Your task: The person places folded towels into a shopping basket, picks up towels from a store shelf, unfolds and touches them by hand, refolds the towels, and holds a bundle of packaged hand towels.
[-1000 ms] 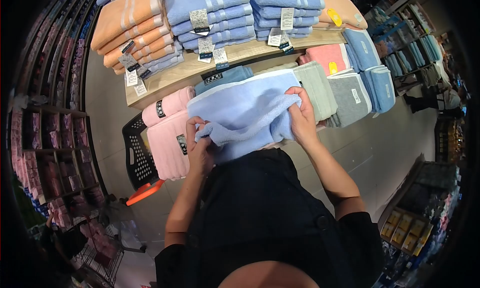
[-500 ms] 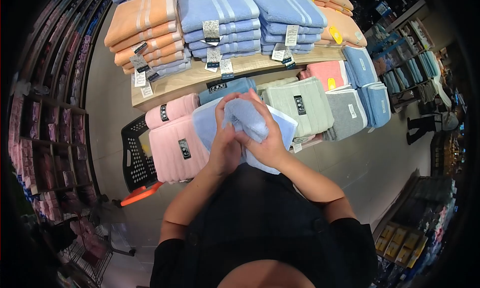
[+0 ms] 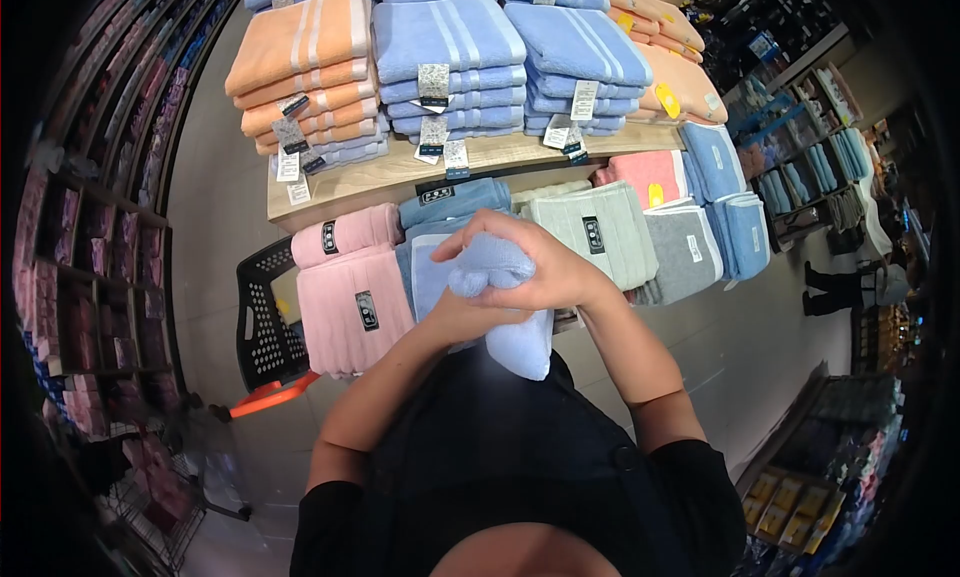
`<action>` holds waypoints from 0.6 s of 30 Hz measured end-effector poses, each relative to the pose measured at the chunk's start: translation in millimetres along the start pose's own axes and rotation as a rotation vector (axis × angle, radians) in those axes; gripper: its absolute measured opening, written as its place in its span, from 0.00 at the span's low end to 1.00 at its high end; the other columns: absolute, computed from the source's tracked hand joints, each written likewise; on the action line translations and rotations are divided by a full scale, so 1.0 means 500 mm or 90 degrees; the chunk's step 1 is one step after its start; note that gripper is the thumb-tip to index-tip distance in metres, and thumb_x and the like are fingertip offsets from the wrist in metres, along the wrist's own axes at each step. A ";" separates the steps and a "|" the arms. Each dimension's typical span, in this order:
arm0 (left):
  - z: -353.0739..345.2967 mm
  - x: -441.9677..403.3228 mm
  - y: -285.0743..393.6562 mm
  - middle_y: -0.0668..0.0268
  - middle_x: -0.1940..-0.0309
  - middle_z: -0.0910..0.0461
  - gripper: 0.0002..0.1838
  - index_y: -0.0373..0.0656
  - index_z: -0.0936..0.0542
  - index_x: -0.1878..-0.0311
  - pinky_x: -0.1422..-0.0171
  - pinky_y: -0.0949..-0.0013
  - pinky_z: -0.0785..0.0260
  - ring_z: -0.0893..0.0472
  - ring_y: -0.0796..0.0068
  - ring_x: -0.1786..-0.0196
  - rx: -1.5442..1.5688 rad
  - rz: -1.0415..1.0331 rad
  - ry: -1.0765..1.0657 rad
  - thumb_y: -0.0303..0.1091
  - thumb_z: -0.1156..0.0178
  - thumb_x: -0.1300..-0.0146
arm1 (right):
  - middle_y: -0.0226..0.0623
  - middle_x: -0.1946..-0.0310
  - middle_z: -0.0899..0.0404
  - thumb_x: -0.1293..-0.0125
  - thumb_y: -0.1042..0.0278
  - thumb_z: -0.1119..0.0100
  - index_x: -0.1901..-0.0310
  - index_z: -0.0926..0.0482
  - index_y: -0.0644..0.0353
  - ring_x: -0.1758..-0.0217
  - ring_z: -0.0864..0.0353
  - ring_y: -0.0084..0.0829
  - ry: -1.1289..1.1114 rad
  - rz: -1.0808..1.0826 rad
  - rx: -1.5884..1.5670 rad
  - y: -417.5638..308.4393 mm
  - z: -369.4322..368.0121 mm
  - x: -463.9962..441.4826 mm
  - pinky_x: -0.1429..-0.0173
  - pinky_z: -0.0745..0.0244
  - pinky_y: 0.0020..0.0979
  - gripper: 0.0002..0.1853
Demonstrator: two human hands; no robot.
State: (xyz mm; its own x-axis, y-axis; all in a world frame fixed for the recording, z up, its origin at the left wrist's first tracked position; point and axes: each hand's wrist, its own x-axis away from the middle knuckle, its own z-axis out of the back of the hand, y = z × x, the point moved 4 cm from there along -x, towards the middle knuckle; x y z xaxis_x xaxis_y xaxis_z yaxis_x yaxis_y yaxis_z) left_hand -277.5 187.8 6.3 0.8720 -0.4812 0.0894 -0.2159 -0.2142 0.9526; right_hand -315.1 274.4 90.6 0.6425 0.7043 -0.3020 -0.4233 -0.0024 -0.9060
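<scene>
A light blue towel (image 3: 520, 347) is bunched up between my two hands in front of my chest. My right hand (image 3: 545, 262) wraps over it from the right, fingers curled around the bunched part. Lower and to the left, my left hand (image 3: 465, 315) closes on the same towel, its fingers partly hidden by cloth. One end of the towel hangs below the hands and another part shows behind them. Folded pink towels (image 3: 350, 302) lie to the left, and a pale green towel stack (image 3: 595, 237) is just right of my hands.
Orange towels (image 3: 300, 37) and blue towels (image 3: 450, 37) are stacked on a wooden shelf (image 3: 400, 177). Grey towels (image 3: 680, 257) lie at the right. A black basket (image 3: 262, 312) with an orange handle stands left. Another person (image 3: 850, 287) is at the far right.
The towel was spread between my hands; they have come together and bunched it up. Now my right hand lies over it, and its loose end hangs lower.
</scene>
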 end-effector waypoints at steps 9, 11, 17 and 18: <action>-0.031 -0.001 0.057 0.65 0.61 0.23 0.27 0.40 0.29 0.51 0.54 0.68 0.30 0.22 0.71 0.57 -0.200 -0.275 0.156 0.29 0.31 0.57 | 0.40 0.65 0.23 0.45 0.57 0.35 0.61 0.25 0.65 0.61 0.25 0.25 0.072 -0.103 -0.049 -0.043 -0.001 0.018 0.55 0.32 0.26 0.19; -0.035 0.008 0.084 0.65 0.62 0.23 0.25 0.40 0.28 0.52 0.54 0.68 0.30 0.22 0.70 0.58 -0.228 -0.306 0.172 0.27 0.32 0.57 | 0.38 0.68 0.24 0.43 0.61 0.36 0.62 0.26 0.64 0.65 0.27 0.22 0.110 -0.028 -0.101 -0.044 -0.002 0.022 0.57 0.33 0.22 0.16; 0.049 0.002 0.138 0.61 0.65 0.22 0.21 0.37 0.26 0.56 0.55 0.67 0.27 0.21 0.67 0.62 0.274 -0.161 0.262 0.18 0.38 0.59 | 0.46 0.42 0.36 0.60 0.47 0.25 0.35 0.51 0.60 0.38 0.38 0.39 0.182 0.031 -0.105 -0.046 -0.018 -0.004 0.37 0.42 0.37 0.56; 0.078 0.001 0.146 0.62 0.65 0.22 0.16 0.35 0.25 0.58 0.56 0.67 0.26 0.21 0.68 0.62 0.414 -0.104 0.280 0.22 0.39 0.54 | 0.48 0.35 0.43 0.64 0.47 0.23 0.30 0.61 0.58 0.30 0.47 0.43 0.136 0.041 0.041 -0.045 -0.020 0.000 0.32 0.48 0.41 0.66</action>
State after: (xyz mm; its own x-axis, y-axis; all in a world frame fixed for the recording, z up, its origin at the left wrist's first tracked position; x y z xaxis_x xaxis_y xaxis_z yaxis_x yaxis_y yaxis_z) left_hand -310.0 138.6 64.2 0.9787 -0.0511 0.1986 -0.1651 -0.7710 0.6151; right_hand -299.0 267.2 108.1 0.7301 0.5384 -0.4209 -0.5039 0.0080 -0.8637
